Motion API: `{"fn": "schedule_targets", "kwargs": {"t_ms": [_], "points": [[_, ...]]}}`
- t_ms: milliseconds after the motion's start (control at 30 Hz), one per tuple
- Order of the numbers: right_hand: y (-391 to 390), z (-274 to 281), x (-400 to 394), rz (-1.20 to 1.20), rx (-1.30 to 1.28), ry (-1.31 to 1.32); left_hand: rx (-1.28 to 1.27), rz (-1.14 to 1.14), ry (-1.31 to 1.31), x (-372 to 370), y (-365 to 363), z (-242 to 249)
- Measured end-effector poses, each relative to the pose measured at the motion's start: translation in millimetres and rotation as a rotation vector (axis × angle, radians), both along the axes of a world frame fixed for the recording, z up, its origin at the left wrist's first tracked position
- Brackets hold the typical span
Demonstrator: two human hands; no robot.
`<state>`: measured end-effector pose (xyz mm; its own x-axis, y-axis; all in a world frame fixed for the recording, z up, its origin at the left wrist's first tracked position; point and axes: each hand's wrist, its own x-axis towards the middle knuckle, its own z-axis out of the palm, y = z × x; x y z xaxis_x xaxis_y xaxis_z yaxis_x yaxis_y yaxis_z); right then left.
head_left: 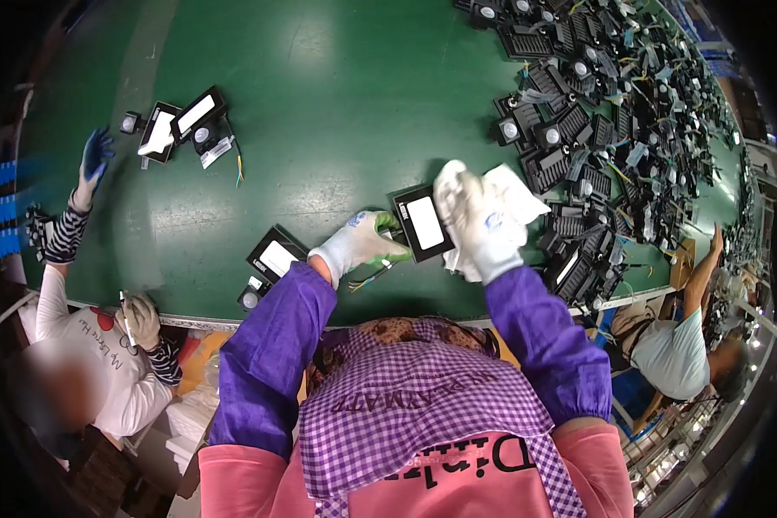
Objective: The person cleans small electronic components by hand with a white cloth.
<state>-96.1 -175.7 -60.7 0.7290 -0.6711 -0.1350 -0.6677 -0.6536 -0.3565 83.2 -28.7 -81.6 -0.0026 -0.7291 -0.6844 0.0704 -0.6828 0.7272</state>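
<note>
A black LED floodlight with a white front panel is held above the green table in front of me. My left hand, in a white and green glove, is closed on its left edge, where thin coloured wires hang down. My right hand, also gloved and slightly blurred, is closed on a crumpled white cloth at the floodlight's right edge. Beside my left forearm lies another floodlight with a round motion sensor; the sleeve partly covers it.
A large pile of floodlights covers the table's right side. Two more floodlights lie at the far left. A co-worker at left reaches over the table with a blue-gloved hand; the other glove holds a white pen-like tool. Another person is at right.
</note>
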Motion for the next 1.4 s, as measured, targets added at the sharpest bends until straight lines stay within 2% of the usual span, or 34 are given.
{"fn": "schedule_targets", "kwargs": {"t_ms": [33,100,133,167,200,233,300,467,600,633,700,767,800,833,867,967,1000,1100,1133,1167,1233,1300,1367,1400], "points": [[10,11,6,0.169,0.066,0.006,-0.062,0.004,-0.02,-1,1,1],[41,30,30,0.423,-0.072,0.083,-0.139,-0.081,-0.136,-3,-5,6],[44,22,39,0.345,-0.029,0.061,-0.033,-0.155,-0.267,-4,-4,-6],[41,10,50,0.27,0.015,0.037,-0.007,-0.133,-0.239,-4,-2,-17],[35,-3,63,0.247,0.026,-0.083,0.021,-0.115,-0.21,-4,-5,-7],[28,-17,75,0.237,0.032,-0.056,0.048,-0.106,-0.182,-5,-5,1],[9,-36,99,0.062,0.065,-0.002,0.064,-0.037,-0.095,-9,-6,1],[17,-5,58,0.086,-0.096,-0.16,0.049,0.083,-0.222,-18,-1,-12],[65,-14,-1,0.01,-0.165,-0.085,0.089,0.125,-0.248,-25,-1,-28],[79,-13,-8,-0.009,-0.098,0.012,0.104,0.128,-0.254,-24,-2,-29],[93,-2,-16,0.063,-0.022,-0.114,0.078,0.155,-0.204,-23,-1,-34],[95,-7,-21,0.123,-0.016,-0.042,0.047,0.18,-0.187,-23,1,-33],[92,-4,-25,0.157,-0.012,-0.027,0.012,0.185,-0.268,-24,1,-30],[89,-1,-26,0.192,-0.01,-0.012,0.046,0.219,-0.195,-23,1,-26],[80,2,-23,0.093,0.171,0.026,0.077,0.256,-0.12,-24,1,-23],[57,-14,-36,-0.38,0.302,-0.021,0.128,0.283,-0.018,-25,2,-23],[43,-26,-42,-0.397,0.319,0.125,0.134,0.293,0.01,-23,3,-23],[50,2,-49,-0.27,0.3,0.139,0.114,0.296,0.067,-14,7,-16],[59,37,-45,-0.234,0.338,0.234,0.088,0.321,0.102,-6,14,-15],[65,46,-43,-0.252,0.434,0.204,0.065,0.343,0.135,6,21,-15],[87,33,-48,-0.178,0.439,0.124,-0.021,0.293,0.067,36,39,-16],[90,38,-56,-0.134,0.68,0.098,0.05,0.394,0.053,59,54,-1],[96,35,-72,-0.066,0.62,0.075,0.045,0.549,0.085,81,74,-10],[96,39,-81,-0.076,0.625,0.05,0.033,0.553,0.045,93,83,-8]]}}
